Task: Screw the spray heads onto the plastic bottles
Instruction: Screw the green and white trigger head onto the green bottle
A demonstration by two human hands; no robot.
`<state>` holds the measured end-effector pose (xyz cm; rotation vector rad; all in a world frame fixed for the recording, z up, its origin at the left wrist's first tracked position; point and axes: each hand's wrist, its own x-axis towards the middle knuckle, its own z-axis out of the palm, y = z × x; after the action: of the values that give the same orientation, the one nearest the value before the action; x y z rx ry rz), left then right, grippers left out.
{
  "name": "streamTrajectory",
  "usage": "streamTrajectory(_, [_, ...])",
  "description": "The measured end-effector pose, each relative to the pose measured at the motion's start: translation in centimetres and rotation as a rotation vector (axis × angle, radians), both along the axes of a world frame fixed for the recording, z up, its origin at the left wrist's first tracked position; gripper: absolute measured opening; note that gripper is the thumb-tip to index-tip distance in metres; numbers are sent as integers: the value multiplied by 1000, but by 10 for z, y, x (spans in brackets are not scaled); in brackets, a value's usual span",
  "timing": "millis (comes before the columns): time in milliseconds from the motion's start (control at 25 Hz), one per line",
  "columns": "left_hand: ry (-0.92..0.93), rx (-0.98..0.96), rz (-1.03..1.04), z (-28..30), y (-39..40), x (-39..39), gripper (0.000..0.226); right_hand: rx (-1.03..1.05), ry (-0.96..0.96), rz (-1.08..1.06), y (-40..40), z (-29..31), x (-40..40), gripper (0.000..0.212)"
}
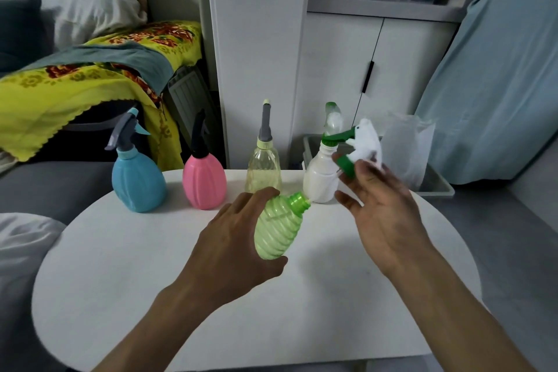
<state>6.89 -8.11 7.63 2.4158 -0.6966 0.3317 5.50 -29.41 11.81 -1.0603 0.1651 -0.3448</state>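
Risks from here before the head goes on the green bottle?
1. The green bottle is tilted in the left hand with its neck aimed away from the spray head, so the threads may cross.
2. The right hand pinches the head only at the fingertips; it might slip.
3. The white bottle stands right behind and could be knocked over.

Dim, soft indoor light, faint shadows on the table [120, 281], wide-angle bending at edges, slight blur
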Motion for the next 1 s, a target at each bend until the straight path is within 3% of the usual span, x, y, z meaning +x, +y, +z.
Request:
streamTrajectory(80, [-13, 11, 3, 3, 2, 1, 94, -82, 17, 36, 8, -4, -2, 46])
streamTrajectory(320, [-83, 71, 14, 12, 16, 2, 94, -297, -9, 169, 20, -12, -3, 74])
streamTrajectory(400, [-85, 117, 9, 15, 20, 2, 94, -639, -51, 205, 16, -12, -5, 59])
streamTrajectory(520, [-93, 217, -11, 19, 28, 3, 94, -1367, -76, 70, 5, -12, -9, 40])
streamTrajectory(640, [-92, 278, -49, 22, 33, 3, 95, -1708, -202, -83, 4, -11, -10, 33])
streamTrajectory(760, [-90, 295, -93, 25, 38, 3, 94, -1681, -337, -10, 3, -13, -11, 32])
streamTrajectory(920, [-96, 265, -131, 30, 43, 2, 94, -1354, -157, 314, 9, -20, -18, 29])
streamTrajectory(1000, [-93, 278, -146, 30, 44, 3, 94, -1241, -158, 348, 17, -25, -20, 34])
